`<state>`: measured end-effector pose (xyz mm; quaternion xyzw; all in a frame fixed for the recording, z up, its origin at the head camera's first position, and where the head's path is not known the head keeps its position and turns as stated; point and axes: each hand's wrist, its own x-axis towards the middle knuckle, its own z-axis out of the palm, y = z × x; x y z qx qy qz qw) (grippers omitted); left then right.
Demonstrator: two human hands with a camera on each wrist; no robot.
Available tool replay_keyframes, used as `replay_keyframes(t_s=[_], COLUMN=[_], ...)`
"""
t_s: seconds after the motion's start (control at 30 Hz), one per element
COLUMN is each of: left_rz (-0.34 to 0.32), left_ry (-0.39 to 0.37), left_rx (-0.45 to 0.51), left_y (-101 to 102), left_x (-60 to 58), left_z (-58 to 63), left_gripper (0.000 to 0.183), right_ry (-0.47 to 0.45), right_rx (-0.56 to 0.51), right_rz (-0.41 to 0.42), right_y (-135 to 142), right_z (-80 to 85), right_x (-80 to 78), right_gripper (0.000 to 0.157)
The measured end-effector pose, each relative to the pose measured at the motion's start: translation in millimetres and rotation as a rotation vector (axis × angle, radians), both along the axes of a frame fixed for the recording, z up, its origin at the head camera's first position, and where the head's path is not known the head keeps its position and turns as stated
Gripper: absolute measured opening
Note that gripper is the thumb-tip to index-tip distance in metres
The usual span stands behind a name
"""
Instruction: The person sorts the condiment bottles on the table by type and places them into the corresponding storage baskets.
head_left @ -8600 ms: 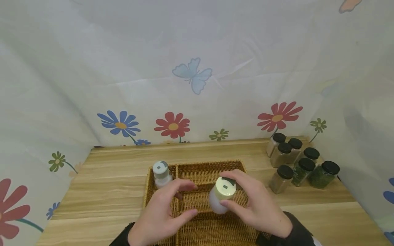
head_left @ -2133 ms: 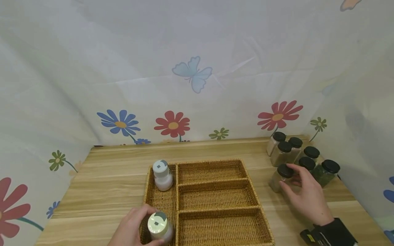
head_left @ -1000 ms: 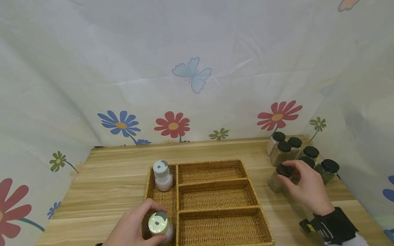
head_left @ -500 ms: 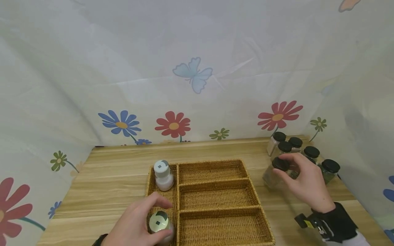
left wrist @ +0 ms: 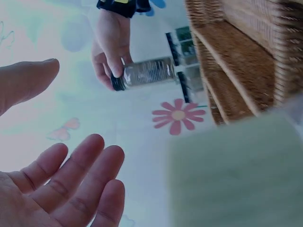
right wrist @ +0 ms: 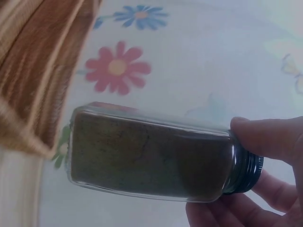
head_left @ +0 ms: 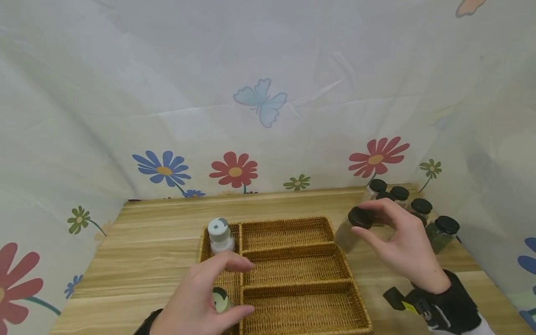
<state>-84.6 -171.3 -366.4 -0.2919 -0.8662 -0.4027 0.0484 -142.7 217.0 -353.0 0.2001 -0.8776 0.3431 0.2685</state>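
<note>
My right hand (head_left: 406, 244) pinches a square glass spice jar (right wrist: 147, 156) around its black lid, thumb on one side and fingers on the other. Brown powder fills the jar, which is tilted and held beside the right rim of a divided wicker basket (head_left: 297, 267). My left hand (head_left: 197, 295) is spread in a C shape over the basket's left compartment, holding nothing. Partly hidden behind it stands a bottle with a pale yellow-green lid (head_left: 220, 300). A second white bottle (head_left: 219, 235) stands at the far end of that same compartment.
Several black-lidded jars, among them a green-filled jar (head_left: 441, 235), cluster at the table's back right, partly behind my right hand. The wooden table (head_left: 163, 246) meets flower-printed cloth (head_left: 268, 153) at the back and sides. The basket has three right-hand compartments.
My right hand has lifted the spice jar from the front of the cluster and moved it left toward the basket. My left hand has let go of the pale-lidded bottle and risen to the right.
</note>
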Motion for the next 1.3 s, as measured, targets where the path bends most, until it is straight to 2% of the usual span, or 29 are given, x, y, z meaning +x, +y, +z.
replay_keyframes(t_s=[0.13,0.33,0.5,0.93,1.13,1.3], left_rz=[-0.008,0.003,-0.016,-0.087,-0.099,-0.127], left_ry=[0.01,-0.015,-0.032,-0.003,-0.058,-0.065], left_rx=[0.01,0.038,0.057,0.094,0.092,0.085], left_y=[8,17,24,41,46,51], left_x=[2.1,5.3,6.5,6.8,7.0,6.6], left_z=[5.5,9.8,9.7,-3.5,-11.6,-19.5], left_gripper=[0.055,0.05,0.05,0.059,0.064,0.065], right_ry=[-0.003,-0.045,-0.061,-0.121,-0.192,-0.171], right_rx=[0.005,0.012,0.005,0.013,-0.006,-0.02], right_rz=[0.085,0.211,0.272,0.413,0.488,0.54], right_y=[-14,-33,-48,-70,-75,-79], right_z=[5.7,7.9,8.0,0.8,0.6,-1.6], right_x=[7.4,18.7,27.6,43.8,52.3,57.0], right_gripper=[0.058,0.059,0.058,0.052,0.049,0.048])
